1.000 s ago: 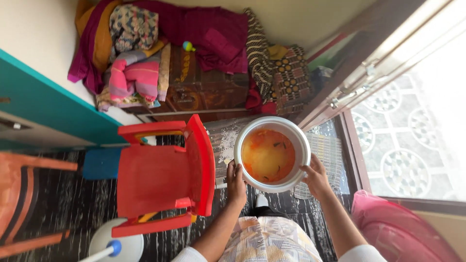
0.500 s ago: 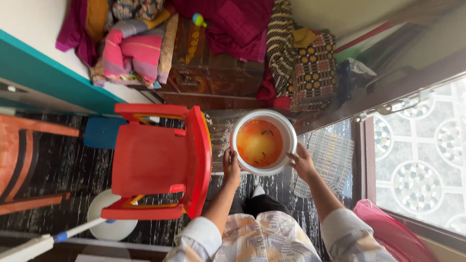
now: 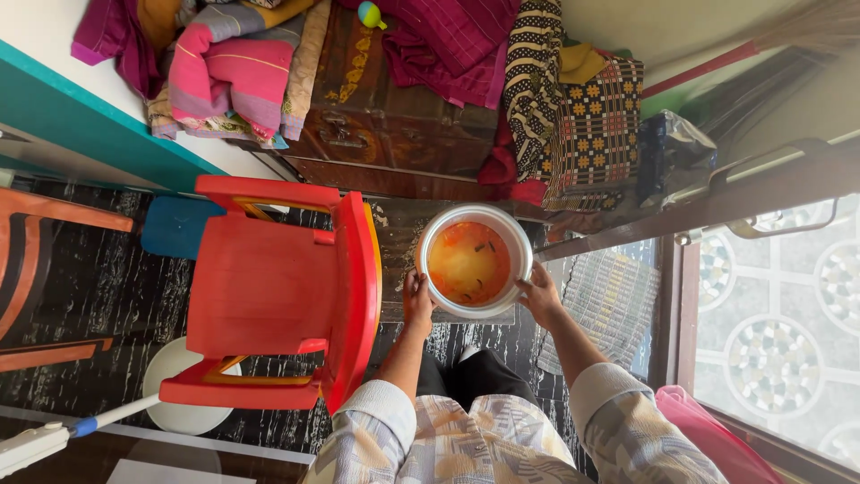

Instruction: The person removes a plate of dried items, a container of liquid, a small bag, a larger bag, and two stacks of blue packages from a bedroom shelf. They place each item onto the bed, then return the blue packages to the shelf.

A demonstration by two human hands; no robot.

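Holding: my left hand (image 3: 417,300) and right hand (image 3: 540,296) grip the pot (image 3: 473,261) rim
Arms: both stretched forward
Beside: red chair (image 3: 278,296)

One pot (image 3: 473,262), held by two hands: left (image 3: 417,300), right (image 3: 540,294). One red chair (image 3: 278,296); one wooden trunk (image 3: 385,108); one blue stool (image 3: 175,226); one mop (image 3: 54,437).
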